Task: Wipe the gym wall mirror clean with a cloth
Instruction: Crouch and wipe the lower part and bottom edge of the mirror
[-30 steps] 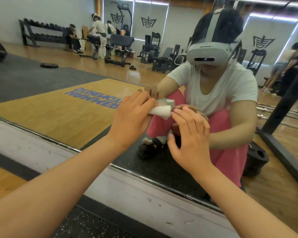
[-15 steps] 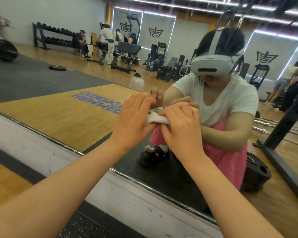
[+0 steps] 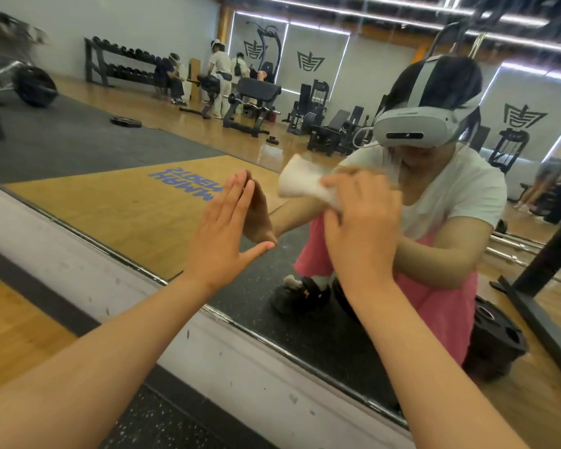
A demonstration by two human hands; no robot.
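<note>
Against mirror (image 3: 117, 150): left hand (image 3: 222, 234) flat, fingers spread, empty; right hand (image 3: 358, 222) clutching white cloth (image 3: 305, 184).

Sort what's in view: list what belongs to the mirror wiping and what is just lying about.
Part of the job:
mirror
white cloth
right hand, holding the cloth
left hand, open, flat on the glass

Just lying about (seen as reflections):
weight plate on the mat
dumbbell rack
bench
</note>
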